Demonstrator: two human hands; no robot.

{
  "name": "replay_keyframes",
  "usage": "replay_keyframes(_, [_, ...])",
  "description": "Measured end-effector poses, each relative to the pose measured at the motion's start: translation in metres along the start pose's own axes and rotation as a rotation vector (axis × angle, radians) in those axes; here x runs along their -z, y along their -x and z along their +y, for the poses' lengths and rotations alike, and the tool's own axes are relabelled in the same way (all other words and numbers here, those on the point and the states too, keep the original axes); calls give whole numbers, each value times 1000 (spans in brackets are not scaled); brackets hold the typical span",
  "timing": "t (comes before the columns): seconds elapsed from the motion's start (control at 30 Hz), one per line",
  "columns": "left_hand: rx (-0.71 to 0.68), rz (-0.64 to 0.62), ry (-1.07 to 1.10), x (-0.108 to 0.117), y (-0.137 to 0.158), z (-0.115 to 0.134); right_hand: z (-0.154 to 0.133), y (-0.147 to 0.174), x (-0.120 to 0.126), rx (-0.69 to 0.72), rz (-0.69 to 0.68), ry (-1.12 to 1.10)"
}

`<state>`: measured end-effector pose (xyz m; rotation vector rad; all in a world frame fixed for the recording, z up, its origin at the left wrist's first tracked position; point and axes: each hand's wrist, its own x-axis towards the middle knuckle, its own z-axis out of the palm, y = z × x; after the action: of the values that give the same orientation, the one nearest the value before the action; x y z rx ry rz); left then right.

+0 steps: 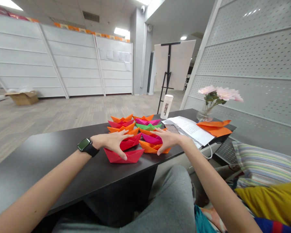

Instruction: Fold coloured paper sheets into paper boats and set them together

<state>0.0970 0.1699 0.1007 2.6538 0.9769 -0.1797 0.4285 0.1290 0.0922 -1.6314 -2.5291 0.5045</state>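
Folded paper boats stand in two columns on the dark table [50, 152]. My left hand [113, 142], with a black watch on the wrist, spreads over the left column. Its thumb reaches down by the nearest boat, a red paper boat [123, 157]; whether it touches is unclear. My right hand [168, 139] curves around the right side of the right column, fingers apart, beside an orange paper boat [149, 147] and a magenta paper boat [151, 138]. Farther back are a green paper boat [149, 127] and several orange, red and magenta ones, partly hidden by my hands.
Behind the boats stands a white cylindrical container [167, 106]. Right of it lie printed sheets [191, 129], a phone [172, 128], orange paper [214, 128] and a glass vase [204, 115] of pink flowers. A white cable [210, 152] hangs at the table edge. Cushions [269, 165] lie at right.
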Motion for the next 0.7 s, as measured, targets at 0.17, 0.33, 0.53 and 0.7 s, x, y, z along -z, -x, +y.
replay_keyframes(0.17, [-10,22,10,3,-7,-13,5,6,4,64,24,-80])
replay_keyframes(0.33, [21,90,5,13,-31,-16,9,-10,22,-65,144,-126])
replay_keyframes(0.53, [125,168,-38,16,-86,-22,24,-88,21,-285,234,-96])
replay_keyframes(0.7, [193,90,-32,14,-106,-49,41,-118,1,-304,210,-78])
